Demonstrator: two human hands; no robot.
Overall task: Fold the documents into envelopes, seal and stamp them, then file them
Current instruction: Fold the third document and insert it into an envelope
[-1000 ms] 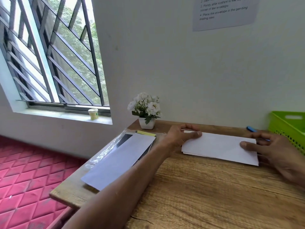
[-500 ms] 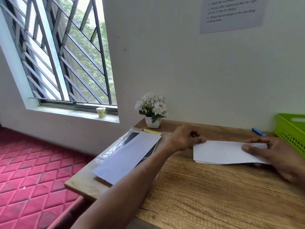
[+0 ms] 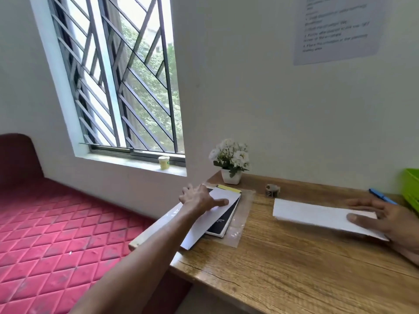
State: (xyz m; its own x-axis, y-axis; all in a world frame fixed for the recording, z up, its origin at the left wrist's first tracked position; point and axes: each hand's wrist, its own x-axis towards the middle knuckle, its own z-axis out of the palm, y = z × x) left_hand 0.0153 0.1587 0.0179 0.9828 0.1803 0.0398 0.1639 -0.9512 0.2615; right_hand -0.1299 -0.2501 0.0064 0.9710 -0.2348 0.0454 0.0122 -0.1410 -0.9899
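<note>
- One wooden worktop [image 3: 294,264] fills the lower right of the frame, shot from the head cam.
- Two hands in view. The left hand [image 3: 199,199] is out at the left-center, lying flat on top of a white envelope [image 3: 212,217]; its fingers [image 3: 223,202] are pretty much straight and spread apart, pressing down rather than gripping.
- That envelope is the top of a small stack at the worktop's left edge: under it there's one dark booklet-looking thing [image 3: 223,220] with a yellow strip at its far end, and all of that sits on one clear plastic sleeve [image 3: 240,220].
- The right hand [image 3: 385,220] is at the right edge of the frame, holding the folded document [image 3: 317,215]. Thumb on top, the other fingers curled around the far edge, so it's clamped on the paper.
- The folded document is one white sheet stack, lying long-ways in the right-center; can't tell if the near edge is touching the wood or lifted a bit.
- One small roll [image 3: 272,190] (tape or stamps, can't tell which) sits between the stack and the document, toward the wall.
- One white pot of white flowers [image 3: 231,162] at the back corner.
- One blue pen [image 3: 382,197] and one green basket [image 3: 411,189] at the far right.
- One printed sheet [image 3: 335,28] on the wall, upper right, text too blurry to read.
- One little cup [image 3: 164,162] on the window sill.
</note>
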